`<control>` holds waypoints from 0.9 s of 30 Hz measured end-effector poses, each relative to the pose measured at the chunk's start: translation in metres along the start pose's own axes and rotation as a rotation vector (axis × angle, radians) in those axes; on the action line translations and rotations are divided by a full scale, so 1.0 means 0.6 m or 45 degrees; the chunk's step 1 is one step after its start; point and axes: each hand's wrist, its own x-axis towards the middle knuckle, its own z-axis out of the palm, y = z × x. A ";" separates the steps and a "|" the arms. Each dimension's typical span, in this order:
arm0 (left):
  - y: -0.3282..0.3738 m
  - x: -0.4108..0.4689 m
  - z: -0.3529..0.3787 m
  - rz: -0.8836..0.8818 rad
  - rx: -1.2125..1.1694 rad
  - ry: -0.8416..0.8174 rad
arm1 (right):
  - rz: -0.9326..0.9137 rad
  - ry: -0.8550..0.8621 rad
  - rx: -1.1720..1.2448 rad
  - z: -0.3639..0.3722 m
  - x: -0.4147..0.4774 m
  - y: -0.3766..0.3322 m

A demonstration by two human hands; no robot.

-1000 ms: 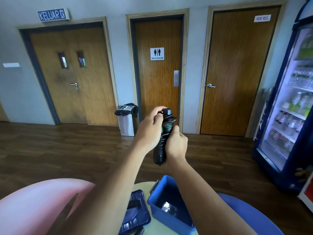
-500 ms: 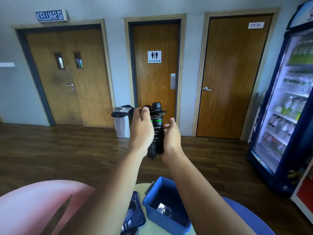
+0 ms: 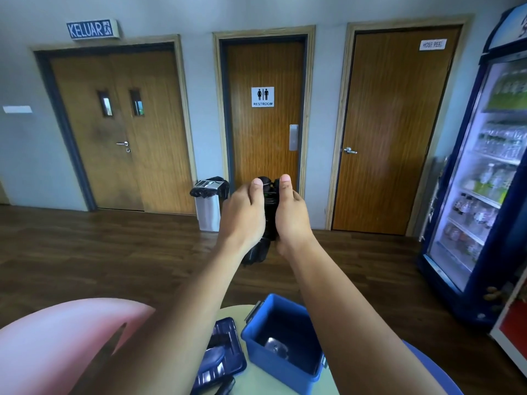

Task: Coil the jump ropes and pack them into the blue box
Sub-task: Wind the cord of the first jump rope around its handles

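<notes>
Aloft, both hands clasp a coiled black jump rope [image 3: 269,216], held in mid-air, well apart from the open blue box [image 3: 256,346].
Head view: the left hand [image 3: 245,212] and right hand [image 3: 291,212] curl round the jump rope from either side, thumbs up. Below, the blue box stands on a pale round table [image 3: 256,380]. Something small and shiny lies on its bottom, too blurred to identify. A dark blue lid [image 3: 222,349] lies just left of it.

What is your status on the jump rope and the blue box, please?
Left hand and right hand grip coiled jump rope. Blue box open below, lid beside. No obstruction seen.
</notes>
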 end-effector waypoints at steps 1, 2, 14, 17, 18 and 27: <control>-0.002 -0.002 0.000 0.025 0.028 0.006 | 0.005 0.015 0.018 0.002 0.000 0.006; -0.004 -0.005 0.001 0.049 0.050 0.013 | 0.013 0.025 0.025 0.004 -0.003 0.009; -0.007 -0.007 -0.015 0.136 0.233 -0.081 | 0.155 0.038 0.142 0.006 -0.011 0.020; -0.002 -0.003 -0.018 0.044 0.216 -0.130 | 0.136 0.012 0.161 0.010 -0.014 0.027; -0.003 -0.002 -0.019 0.024 0.192 -0.134 | 0.126 0.010 0.159 0.012 -0.015 0.028; -0.072 -0.017 -0.053 -0.415 -0.323 -0.462 | 0.164 0.230 0.654 -0.019 -0.004 -0.004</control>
